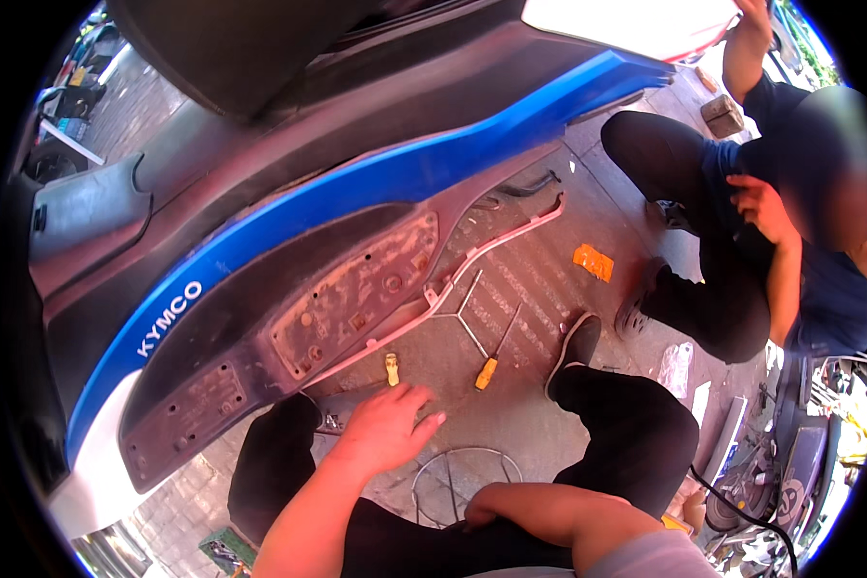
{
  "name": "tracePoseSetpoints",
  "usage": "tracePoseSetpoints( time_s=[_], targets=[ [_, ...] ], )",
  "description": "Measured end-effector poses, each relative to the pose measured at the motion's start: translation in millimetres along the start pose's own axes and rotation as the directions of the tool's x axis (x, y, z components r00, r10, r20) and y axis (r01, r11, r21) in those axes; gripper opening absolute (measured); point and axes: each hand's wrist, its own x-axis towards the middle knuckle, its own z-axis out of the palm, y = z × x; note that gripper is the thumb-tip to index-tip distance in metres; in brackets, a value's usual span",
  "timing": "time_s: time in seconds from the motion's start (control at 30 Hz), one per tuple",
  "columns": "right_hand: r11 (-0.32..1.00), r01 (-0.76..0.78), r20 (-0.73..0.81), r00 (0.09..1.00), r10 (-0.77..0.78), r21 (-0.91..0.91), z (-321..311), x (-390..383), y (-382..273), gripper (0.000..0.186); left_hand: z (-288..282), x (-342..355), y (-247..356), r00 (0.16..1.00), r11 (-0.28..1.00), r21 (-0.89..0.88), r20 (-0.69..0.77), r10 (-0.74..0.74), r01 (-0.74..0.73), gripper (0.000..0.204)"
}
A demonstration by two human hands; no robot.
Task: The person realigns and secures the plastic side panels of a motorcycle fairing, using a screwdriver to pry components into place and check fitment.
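Observation:
My left hand (390, 424) hovers over the ground with thumb and fingers apart, nothing visible in it. Just beyond its fingertips lies a small yellow handle (391, 369), perhaps a stubby screwdriver. My right hand (484, 505) is low by my lap, its fingers hidden. A yellow-handled screwdriver (487, 373) and a metal three-armed wrench (462, 316) lie on the paving in front of me. Along the left stands a scooter with a blue side panel (356, 178) and a dark, dusty footboard underside (356, 289). A long pinkish strip (472, 255) runs beside it.
At the right, another person (790, 222) crouches, one arm raised to the scooter's white panel (626, 24). An orange packet (593, 262) and a wooden block (722, 116) lie on the ground. A wire ring stand (467, 451) sits between my legs. Mixed parts (771, 482) crowd the lower right.

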Motion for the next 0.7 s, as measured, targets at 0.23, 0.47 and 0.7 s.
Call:
tracePoseSetpoints(
  time_s=[0.23,0.47,0.7],
  targets=[
    [0.982,-0.179,-0.081,0.981,0.174,-0.057,-12.4,-106.5,78.2,0.048,-23.7,30.6,26.6,0.983,0.978,-0.118,0.079,-0.165,0.173,0.046],
    [0.683,-0.615,-0.651,0.712,0.264,-0.395,-2.9,-147.7,71.7,0.04,43.9,-30.4,22.9,0.906,0.921,-0.324,-0.285,-0.312,0.215,0.04],
    [0.863,-0.396,-0.95,0.14,-0.279,-0.312,65.6,-312.8,-21.0,0.049,113.3,-126.3,52.4,0.675,0.746,-0.655,-0.497,-0.545,0.12,0.032]
  ],
)
